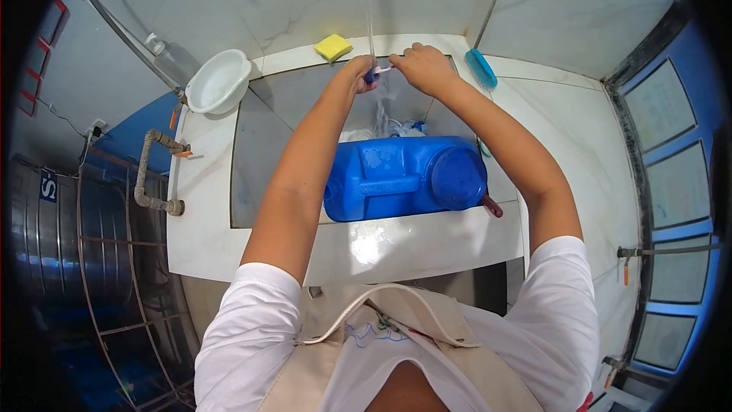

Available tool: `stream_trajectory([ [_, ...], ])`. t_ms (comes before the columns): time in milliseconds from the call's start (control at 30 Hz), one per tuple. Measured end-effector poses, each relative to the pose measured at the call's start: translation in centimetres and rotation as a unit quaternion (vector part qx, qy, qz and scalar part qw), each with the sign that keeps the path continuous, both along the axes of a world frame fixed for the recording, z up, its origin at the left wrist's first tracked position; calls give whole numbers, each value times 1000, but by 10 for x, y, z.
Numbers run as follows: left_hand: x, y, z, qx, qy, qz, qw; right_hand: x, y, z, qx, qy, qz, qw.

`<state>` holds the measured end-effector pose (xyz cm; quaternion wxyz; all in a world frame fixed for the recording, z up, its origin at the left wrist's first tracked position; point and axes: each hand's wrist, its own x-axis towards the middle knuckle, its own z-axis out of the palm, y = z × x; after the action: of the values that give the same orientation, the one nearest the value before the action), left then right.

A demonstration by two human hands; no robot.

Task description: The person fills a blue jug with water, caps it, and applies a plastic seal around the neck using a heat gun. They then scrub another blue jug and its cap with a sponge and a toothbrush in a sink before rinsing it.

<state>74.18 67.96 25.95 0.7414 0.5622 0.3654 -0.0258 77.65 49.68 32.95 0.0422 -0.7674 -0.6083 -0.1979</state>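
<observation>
Over the sink (263, 126), my left hand (360, 75) is closed around a small dark blue piece (370, 76) beside a thin stream of water. My right hand (422, 69) pinches the end of a thin white strip (385, 69) that reaches across to the blue piece. How the two join is too small to tell. Below my hands, a large blue water jug (389, 179) lies on its side across the front of the sink, its handle facing up. Behind the jug, white and blue items (408, 129) lie partly hidden in the splashing water.
On the back ledge sit a yellow sponge (333, 48) and a turquoise brush (481, 69). A white basin (219, 82) and a pump bottle (171, 57) stand at the left. A pipe with a valve (145, 168) rises from the counter's left edge. A brown handle (492, 206) sticks out beside the jug.
</observation>
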Motion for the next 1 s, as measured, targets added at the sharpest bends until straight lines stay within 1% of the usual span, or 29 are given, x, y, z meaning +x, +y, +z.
stream_trajectory([
  [67, 0, 5, -5, 30, 31, 35, 998, 2, 3, 3, 7, -10, 38, 999],
  [100, 0, 10, -8, 32, 30, 37, 998, 2, 3, 5, 9, -11, 40, 999],
  [167, -7, 16, -13, -5, 58, 17, 998, 2, 4, 3, 16, -10, 92, 996],
  [200, -9, 18, -11, -3, 58, 20, 998, 3, 6, 0, 18, -9, 95, 995],
  [267, -14, 17, -6, 43, 34, 6, 998, 5, 9, -12, 31, 38, 15, 999],
  [300, -16, 17, 0, 44, 33, 6, 998, 8, 12, -27, 32, 37, 15, 999],
  [367, -18, 21, 10, 78, 42, -5, 996, 11, 19, -50, -3, 170, -36, 985],
  [400, -18, 23, 10, 78, 41, -4, 996, -1, 19, -43, -3, 169, -35, 985],
  [467, -19, 28, 5, 48, 15, 39, 998, -26, 20, -33, -58, 256, -60, 963],
  [500, -18, 30, 1, 49, 15, 40, 998, -29, 23, -28, -59, 256, -59, 963],
  [567, -18, 33, -8, 39, -33, 48, 998, -34, 23, -18, -80, 248, 36, 965],
  [600, -22, 29, -4, 39, -32, 48, 998, -32, 23, -11, -80, 249, 36, 965],
  [633, -26, 24, 0, 32, -54, 38, 997, -25, 24, -1, -71, 382, 12, 922],
  [667, -30, 21, 4, 25, -75, 28, 996, -17, 26, 1, -60, 507, -11, 860],
  [700, -32, 17, 9, 27, -74, 28, 997, -11, 27, -1, -59, 508, -10, 859],
  [733, -33, 13, 14, 41, -71, 21, 996, -7, 27, -4, -15, 656, -36, 754],
  [767, -34, 11, 15, 54, -70, 13, 996, -5, 26, -5, 29, 779, -62, 623],
  [900, -37, 13, 18, 57, -86, -6, 995, -8, 18, -4, 46, 778, -55, 625],
  [1000, -39, 20, 22, 43, -77, 0, 996, -12, 15, -5, 19, 783, -27, 622],
])
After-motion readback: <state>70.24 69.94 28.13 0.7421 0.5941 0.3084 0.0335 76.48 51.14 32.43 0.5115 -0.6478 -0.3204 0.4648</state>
